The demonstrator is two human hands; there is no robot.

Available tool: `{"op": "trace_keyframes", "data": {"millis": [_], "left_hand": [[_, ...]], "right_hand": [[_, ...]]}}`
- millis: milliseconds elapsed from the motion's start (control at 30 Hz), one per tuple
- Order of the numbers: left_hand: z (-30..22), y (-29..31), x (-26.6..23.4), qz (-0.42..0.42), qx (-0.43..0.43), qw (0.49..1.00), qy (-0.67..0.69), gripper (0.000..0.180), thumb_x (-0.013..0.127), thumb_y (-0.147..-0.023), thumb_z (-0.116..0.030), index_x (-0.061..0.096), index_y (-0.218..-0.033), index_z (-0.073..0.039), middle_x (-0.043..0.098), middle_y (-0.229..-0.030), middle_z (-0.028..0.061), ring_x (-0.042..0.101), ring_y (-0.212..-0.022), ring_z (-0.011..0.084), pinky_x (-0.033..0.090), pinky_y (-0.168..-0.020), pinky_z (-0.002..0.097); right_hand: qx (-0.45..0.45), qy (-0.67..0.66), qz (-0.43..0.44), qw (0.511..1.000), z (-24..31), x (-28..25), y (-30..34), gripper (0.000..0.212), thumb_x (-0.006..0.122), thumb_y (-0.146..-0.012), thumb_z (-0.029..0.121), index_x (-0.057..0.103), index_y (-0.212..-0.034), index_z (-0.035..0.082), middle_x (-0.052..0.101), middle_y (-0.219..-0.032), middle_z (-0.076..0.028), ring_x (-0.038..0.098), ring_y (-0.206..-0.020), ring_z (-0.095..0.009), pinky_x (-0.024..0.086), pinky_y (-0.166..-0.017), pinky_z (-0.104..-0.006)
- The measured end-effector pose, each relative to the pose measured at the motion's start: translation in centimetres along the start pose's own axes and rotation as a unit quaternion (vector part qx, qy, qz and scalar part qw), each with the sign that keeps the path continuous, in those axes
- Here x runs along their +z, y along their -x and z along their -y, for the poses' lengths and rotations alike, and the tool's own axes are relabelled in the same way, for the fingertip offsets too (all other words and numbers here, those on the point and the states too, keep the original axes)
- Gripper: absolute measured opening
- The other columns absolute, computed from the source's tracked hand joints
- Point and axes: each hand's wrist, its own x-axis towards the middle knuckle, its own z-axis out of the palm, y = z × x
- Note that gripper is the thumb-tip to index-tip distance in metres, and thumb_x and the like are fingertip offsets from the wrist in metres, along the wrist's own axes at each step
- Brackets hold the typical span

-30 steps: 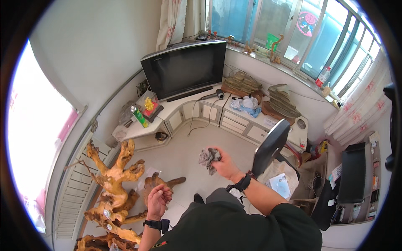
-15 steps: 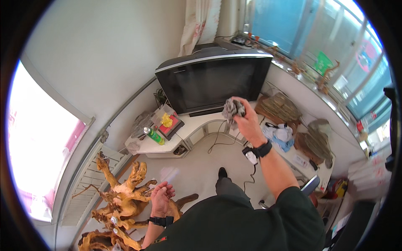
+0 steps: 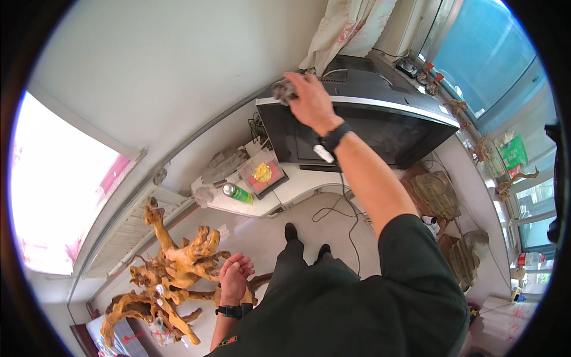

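Note:
A crumpled grey cloth [image 3: 284, 91] is bunched in my right hand [image 3: 313, 106], at the top left corner of the television [image 3: 369, 135]. My fingers close over the cloth and hide part of it. The television is a bulky black set with a silver strip along its top edge. Lower down, my left hand [image 3: 235, 278] hangs beside the branching driftwood [image 3: 184, 259]. Its fingers are loosely curled together, and I see nothing in them. Both wrists wear black bands.
Left of the television, the white stand [image 3: 229, 205] bears a green spray can [image 3: 237, 193], a clear case with a yellow ornament [image 3: 262, 172] and a grey stone [image 3: 224, 165]. Layered stones [image 3: 433, 193] lie on the right. A cable [image 3: 351, 229] trails over the floor.
My right hand has carried the cloth up and left, from before the television's lower right to its top left corner. My view has turned, and both feet now show.

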Motion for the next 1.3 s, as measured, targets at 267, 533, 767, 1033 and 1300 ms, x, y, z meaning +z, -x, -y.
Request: {"op": "trace_keyframes", "data": {"millis": [267,533,767,1033,1300], "left_hand": [[-5.6,-10.7,1.2,0.022,-0.004,1.000,-0.010,0.037,0.062,-0.105,-0.016,0.065,-0.138,0.001,0.077,-0.118,0.0184,0.076,-0.099,0.0302,0.064,-0.085,0.0432],[-7.2,-16.9,6.0,0.048,-0.037,0.996,-0.072,0.039,0.065,-0.105,-0.020,0.063,-0.139,0.001,0.075,-0.117,0.0154,0.072,-0.098,0.0278,0.062,-0.084,0.0409],[-3.2,-18.3,11.6,0.059,-0.071,0.993,-0.076,0.042,0.065,-0.104,-0.020,0.060,-0.140,0.001,0.073,-0.117,0.0166,0.071,-0.097,0.0283,0.061,-0.084,0.0417],[1.3,-17.5,16.4,0.038,-0.106,0.990,-0.085,0.041,0.066,-0.104,-0.021,0.059,-0.139,0.000,0.073,-0.116,0.0170,0.071,-0.097,0.0284,0.061,-0.084,0.0420],[2.4,-20.1,21.8,0.084,-0.115,0.984,-0.109,0.039,0.066,-0.104,-0.020,0.061,-0.137,0.001,0.074,-0.116,0.0170,0.073,-0.098,0.0286,0.061,-0.085,0.0418]], "right_hand": [[0.011,0.201,0.146,0.968,2.3,10.2,-2.2,0.049,0.071,-0.088,0.046,0.078,-0.127,0.016,0.059,-0.141,-0.019,0.044,-0.144,-0.048,0.029,-0.117,-0.0766],[0.019,0.254,0.002,0.967,-10.2,-2.6,2.3,0.028,0.069,-0.094,0.033,0.083,-0.113,0.019,0.068,-0.127,-0.012,0.051,-0.140,-0.041,0.037,-0.114,-0.0692],[0.149,0.377,-0.012,0.914,-27.9,-22.6,7.5,0.029,0.065,-0.098,0.032,0.083,-0.116,0.018,0.071,-0.134,-0.015,0.061,-0.130,-0.039,0.051,-0.109,-0.0541],[0.361,0.429,0.074,0.825,-38.7,-31.5,5.3,0.046,0.064,-0.097,0.035,0.070,-0.135,0.009,0.070,-0.133,-0.024,0.067,-0.125,-0.045,0.053,-0.107,-0.0564],[-0.035,0.177,0.119,0.976,-24.9,-8.3,-2.6,0.039,0.065,-0.096,0.028,0.069,-0.127,0.005,0.071,-0.119,-0.023,0.065,-0.116,-0.046,0.052,-0.103,-0.0596]]}}
